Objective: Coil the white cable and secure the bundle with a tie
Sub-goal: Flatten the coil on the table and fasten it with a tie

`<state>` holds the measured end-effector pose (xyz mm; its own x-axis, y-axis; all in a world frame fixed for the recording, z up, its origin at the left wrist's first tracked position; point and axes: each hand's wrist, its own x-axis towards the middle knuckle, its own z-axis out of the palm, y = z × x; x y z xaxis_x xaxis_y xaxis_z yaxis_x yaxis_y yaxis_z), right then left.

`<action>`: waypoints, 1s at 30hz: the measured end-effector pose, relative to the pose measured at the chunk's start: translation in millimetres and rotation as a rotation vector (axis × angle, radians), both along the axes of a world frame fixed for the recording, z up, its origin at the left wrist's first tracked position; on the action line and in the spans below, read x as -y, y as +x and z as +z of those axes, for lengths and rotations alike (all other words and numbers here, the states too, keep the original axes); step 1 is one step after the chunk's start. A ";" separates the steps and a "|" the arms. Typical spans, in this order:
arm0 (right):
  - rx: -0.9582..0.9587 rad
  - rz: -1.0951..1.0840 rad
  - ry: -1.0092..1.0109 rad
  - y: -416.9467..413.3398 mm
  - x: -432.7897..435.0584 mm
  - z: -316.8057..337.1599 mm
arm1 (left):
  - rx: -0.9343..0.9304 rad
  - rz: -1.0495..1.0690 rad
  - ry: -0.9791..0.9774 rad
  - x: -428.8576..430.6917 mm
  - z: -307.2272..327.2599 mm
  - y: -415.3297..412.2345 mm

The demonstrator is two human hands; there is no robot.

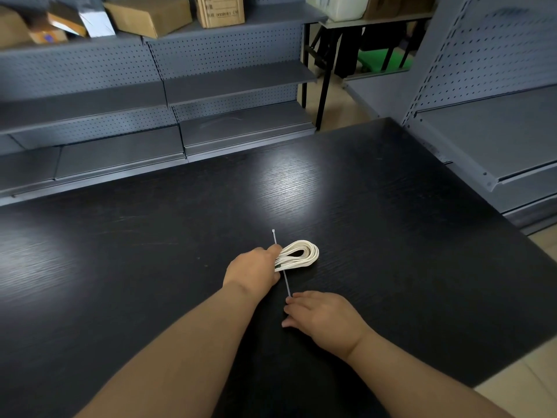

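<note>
We are holding the white cable [297, 263] as a flat bundle of several loops lying on the dark worktop [391, 236]. Its pinched end is sitting inside our left hand [254, 271], and the rounded loop is sticking out just to the right of those fingers. The left fingers are curling round that end and clamping it.

A thin white zip tie [286, 285] is running straight across the pinched end, right beside the left fingertips. We cannot tell whether it is passing over or under the cable. Its small head is lying on the worktop beyond the left fingers, and its tail is reaching back to the fingers [291, 300] of our right hand [324, 316]. The right fingers are meeting the tail's tip, but we cannot tell whether they are pinching it or only touching it.

We are judging the coiling as done, since no loose length is trailing from the bundle. The tie is lying straight and open, so wrapping it round, threading the tail through the head and pulling it tight are all remaining.

We are counting one cable bundle, one tie and two hands. Well beyond both sets of fingers, grey pegboard shelving [235, 82] is carrying several cardboard boxes [147, 16], too crowded to count exactly.
</note>
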<state>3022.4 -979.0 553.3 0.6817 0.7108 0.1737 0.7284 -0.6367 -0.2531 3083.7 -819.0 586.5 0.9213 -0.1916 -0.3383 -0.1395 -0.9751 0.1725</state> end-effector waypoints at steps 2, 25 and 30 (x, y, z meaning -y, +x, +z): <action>-0.005 -0.014 0.024 3.6 -1.4 0.7 | 0.001 -0.003 -0.004 -0.3 -0.6 -0.1; -0.626 -0.708 0.774 40.7 -27.8 42.2 | 0.059 -0.019 -0.021 -1.5 -5.0 -2.7; -0.906 -0.864 0.996 50.7 -42.8 50.1 | 0.070 -0.020 -0.008 -1.1 -6.6 -2.5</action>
<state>3073.1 -936.2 603.4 0.9318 -0.0694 -0.3562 -0.3612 -0.0833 -0.9288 3081.2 -817.9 579.9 0.9385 -0.2130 -0.2716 -0.1711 -0.9705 0.1698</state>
